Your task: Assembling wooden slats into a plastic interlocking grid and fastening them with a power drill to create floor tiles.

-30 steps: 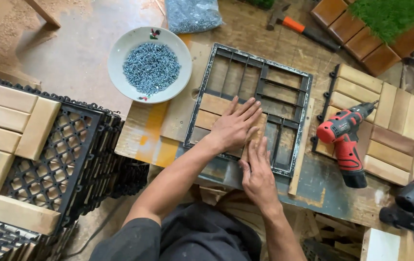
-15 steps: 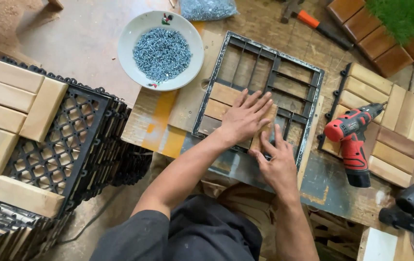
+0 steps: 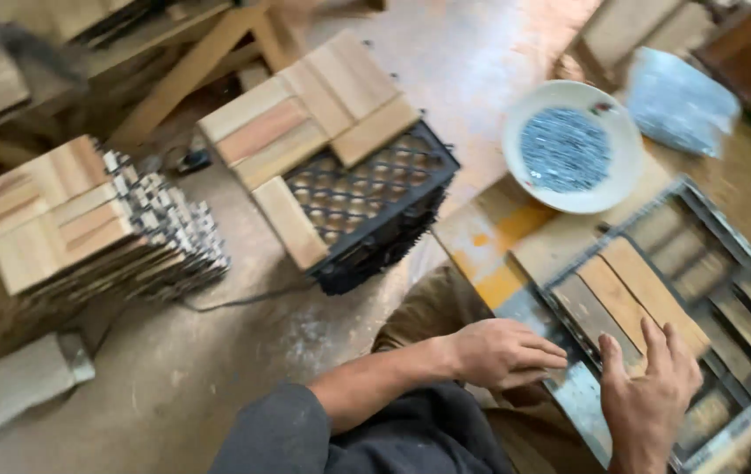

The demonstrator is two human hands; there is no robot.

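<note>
Left hand (image 3: 503, 353) flat, fingers together, beside smooth wooden slats (image 3: 630, 298); right hand (image 3: 652, 395) fingers spread over slats.

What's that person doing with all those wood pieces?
A person sits at a low workbench with a dark metal frame on it. Wooden slats lie side by side in the frame. The right hand rests flat, fingers spread, on the slats' near ends; the left hand lies at the frame's near edge. A white bowl of small screws stands on the bench, and stacks of slat-topped black grid tiles sit on the floor.
</note>
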